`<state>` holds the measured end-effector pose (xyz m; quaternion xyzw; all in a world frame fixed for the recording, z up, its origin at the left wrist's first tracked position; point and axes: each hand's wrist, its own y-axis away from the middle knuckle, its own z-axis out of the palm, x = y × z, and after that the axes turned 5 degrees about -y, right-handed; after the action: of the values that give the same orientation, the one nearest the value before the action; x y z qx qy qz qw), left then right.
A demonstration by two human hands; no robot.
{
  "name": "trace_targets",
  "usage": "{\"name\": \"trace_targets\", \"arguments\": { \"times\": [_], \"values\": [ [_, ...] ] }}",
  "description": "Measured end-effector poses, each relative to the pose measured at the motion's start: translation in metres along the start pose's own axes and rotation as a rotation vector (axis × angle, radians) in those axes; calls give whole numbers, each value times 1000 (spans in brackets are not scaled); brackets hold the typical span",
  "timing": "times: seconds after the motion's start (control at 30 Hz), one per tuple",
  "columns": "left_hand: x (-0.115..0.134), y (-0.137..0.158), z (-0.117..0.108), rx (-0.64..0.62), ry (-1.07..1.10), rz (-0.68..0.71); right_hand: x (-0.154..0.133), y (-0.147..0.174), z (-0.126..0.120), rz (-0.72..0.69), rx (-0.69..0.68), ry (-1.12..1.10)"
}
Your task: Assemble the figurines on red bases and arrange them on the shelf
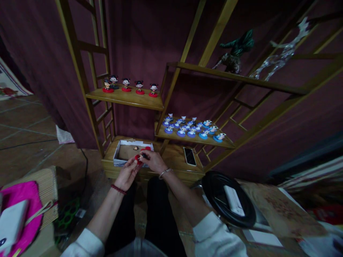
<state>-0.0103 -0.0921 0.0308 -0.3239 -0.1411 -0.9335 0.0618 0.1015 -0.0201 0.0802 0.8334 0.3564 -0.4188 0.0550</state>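
Note:
Both hands meet over the near right side of a shallow cardboard box [117, 162]. A small dark-haired figurine [145, 156] on a red round base [138, 159] is between them. My left hand [129, 172] pinches the red base. From the right, my right hand [155, 162] grips the figurine's dark head, its fingertips partly hiding it. Inside the box lie another small figurine piece [136, 148] and some red pieces [147, 148], partly covered by my right hand.
Several red-based figurines [139, 87] line the upper left shelf. Several blue- and purple-based figurines [191, 132] crowd the middle shelf. A phone [190, 156] lies right of the box. A black round stool [227, 200] holds a white box. A clear deer [284, 53] and green statue [235, 50] stand above.

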Motion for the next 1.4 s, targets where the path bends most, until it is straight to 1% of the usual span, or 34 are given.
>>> {"name": "trace_targets", "arguments": {
  "times": [0.33, 0.57, 0.9, 1.03, 1.2, 1.4],
  "values": [
    [1, 2, 1, -30, 38, -19, 1, -1, -6, -170, -39, -34],
    [2, 5, 1, -34, 58, -36, -1, 0, -8, -234, -67, 24],
    [4, 7, 5, -7, 70, -31, -5, 0, -6, -208, -39, 54],
    [7, 9, 5, -10, 73, -38, -6, -1, -6, -227, -35, 44],
    [7, 8, 3, -15, 69, -36, -7, -4, -8, -274, -64, 42],
    [9, 9, 3, -16, 78, -46, -10, -4, -7, -258, -71, 47]
  ]
}}
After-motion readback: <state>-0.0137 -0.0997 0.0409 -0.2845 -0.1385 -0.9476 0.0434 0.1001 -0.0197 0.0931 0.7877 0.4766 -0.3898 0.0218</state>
